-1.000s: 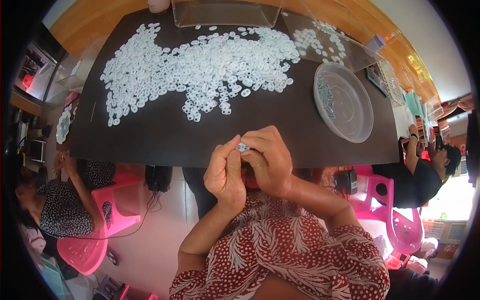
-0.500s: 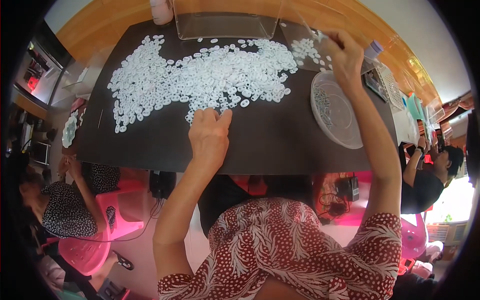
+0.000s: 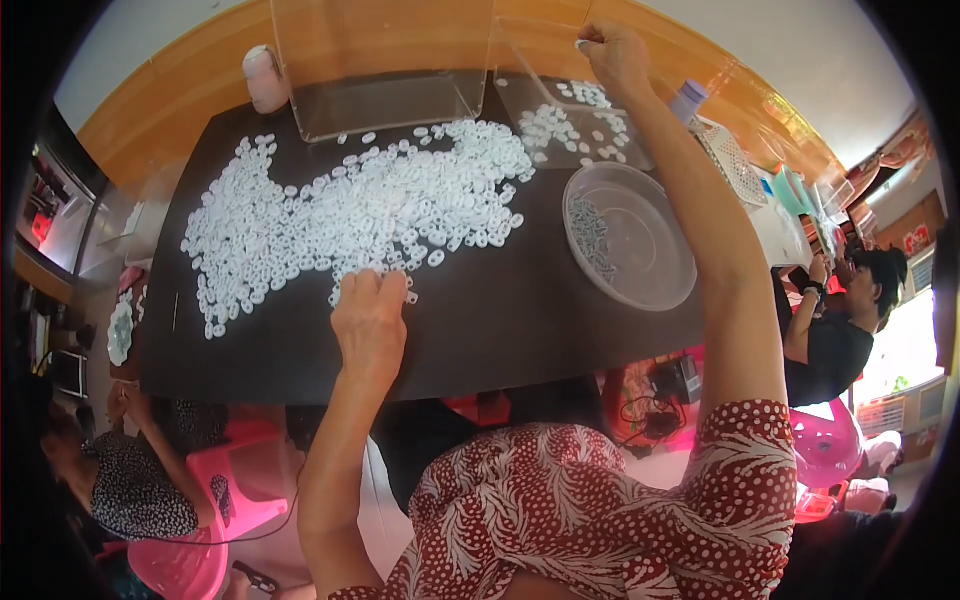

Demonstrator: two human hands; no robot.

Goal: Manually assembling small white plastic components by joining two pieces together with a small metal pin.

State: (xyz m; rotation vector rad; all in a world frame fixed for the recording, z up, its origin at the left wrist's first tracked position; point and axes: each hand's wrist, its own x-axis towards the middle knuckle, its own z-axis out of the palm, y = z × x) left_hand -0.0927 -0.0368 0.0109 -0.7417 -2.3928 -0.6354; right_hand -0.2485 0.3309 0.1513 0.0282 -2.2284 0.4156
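Observation:
A large pile of small white oval plastic pieces with holes (image 3: pixel 370 210) spreads over the dark table (image 3: pixel 480 330). At the pile's near edge is my left hand (image 3: pixel 368 325), its fingers bent down and closed among the pieces; what they hold is hidden. My right hand (image 3: pixel 618 62) is raised at the far right, pinching a white oval piece (image 3: pixel 582 44) between thumb and finger. Below it lies a clear plastic container (image 3: pixel 520 98) with scattered white pieces in it. A round translucent tub (image 3: pixel 648 250) with small metal screws (image 3: pixel 590 240) stands near my right forearm.
An upright clear plastic box (image 3: pixel 390 129) stands behind the pile, beside a pink bottle (image 3: pixel 266 80). At the right are a purple-capped bottle (image 3: pixel 690 98) and a white perforated basket (image 3: pixel 735 165). People sit at the left (image 3: pixel 140 485) and right (image 3: pixel 835 330).
My right hand has moved farther away and higher, with the white piece showing in its fingertips. The view has shifted; my left hand remains at the pile's near edge.

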